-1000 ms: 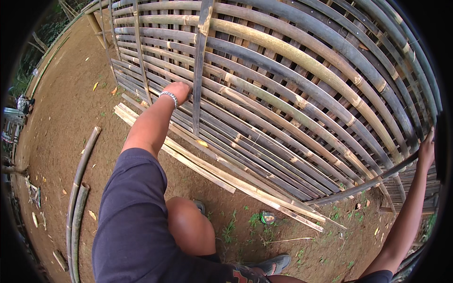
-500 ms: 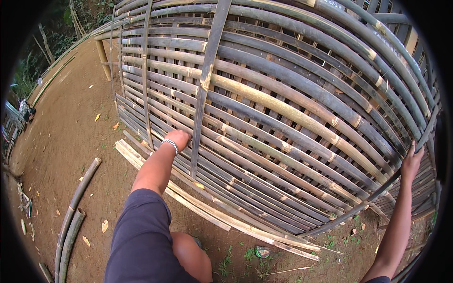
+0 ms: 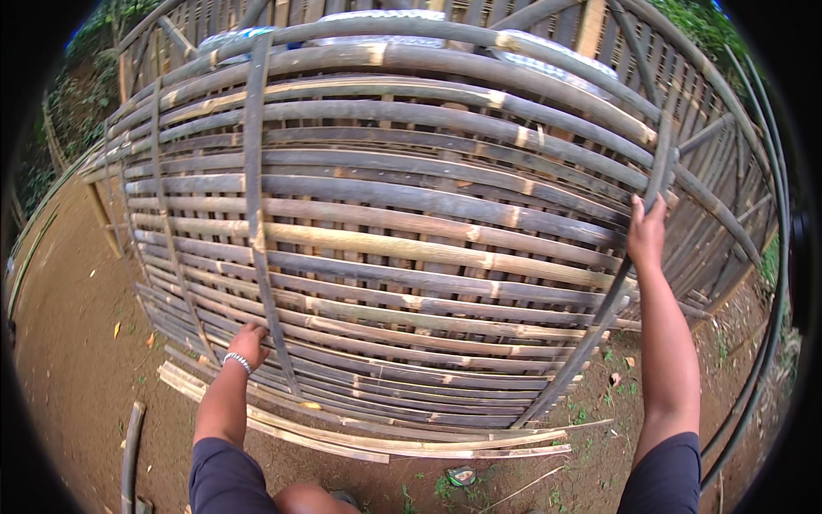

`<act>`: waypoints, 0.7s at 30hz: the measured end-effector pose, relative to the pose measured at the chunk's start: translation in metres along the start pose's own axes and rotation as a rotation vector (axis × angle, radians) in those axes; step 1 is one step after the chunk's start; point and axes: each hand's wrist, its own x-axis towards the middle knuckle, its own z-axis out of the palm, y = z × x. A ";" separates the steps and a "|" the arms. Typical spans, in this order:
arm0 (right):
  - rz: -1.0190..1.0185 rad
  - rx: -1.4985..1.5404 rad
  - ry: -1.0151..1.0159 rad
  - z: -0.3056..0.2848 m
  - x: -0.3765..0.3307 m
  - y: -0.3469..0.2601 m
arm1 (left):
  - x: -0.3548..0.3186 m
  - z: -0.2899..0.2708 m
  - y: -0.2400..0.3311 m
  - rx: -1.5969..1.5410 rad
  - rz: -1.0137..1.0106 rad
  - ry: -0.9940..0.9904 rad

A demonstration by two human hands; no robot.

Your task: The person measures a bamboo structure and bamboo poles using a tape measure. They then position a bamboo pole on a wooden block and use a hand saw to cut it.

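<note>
In front of me stands a large panel (image 3: 377, 238) of split bamboo slats, lying across several upright bamboo strips. My left hand (image 3: 248, 345), with a bracelet at the wrist, closes on a low horizontal slat just left of an upright strip (image 3: 254, 154). The fingertips are partly hidden behind the slat. On the panel's right side, my right hand (image 3: 646, 233) wraps round the dark upright bamboo strip (image 3: 575, 360) at its edge. The strip's top end rises above that hand.
Loose pale bamboo strips (image 3: 342, 439) lie on the dirt along the panel's foot. A bamboo pole (image 3: 131, 454) rests at lower left. Clear plastic-wrapped bundles (image 3: 377, 27) show behind the panel's top. Dark hoses or cables (image 3: 775, 283) hang at right, near a slatted bamboo wall (image 3: 715, 184).
My view has swung to the right, so the panel sits more squarely before me and its top shows. Both hands keep their holds on the panel.
</note>
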 end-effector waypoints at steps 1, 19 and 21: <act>-0.044 -0.045 0.046 0.001 -0.003 -0.005 | -0.003 0.002 0.000 -0.048 -0.019 0.042; -0.340 -0.079 0.056 -0.056 -0.118 -0.013 | 0.034 0.004 -0.009 -0.676 0.200 0.495; -0.431 0.016 -0.141 -0.058 -0.179 -0.005 | 0.027 0.005 -0.011 -0.733 0.210 0.465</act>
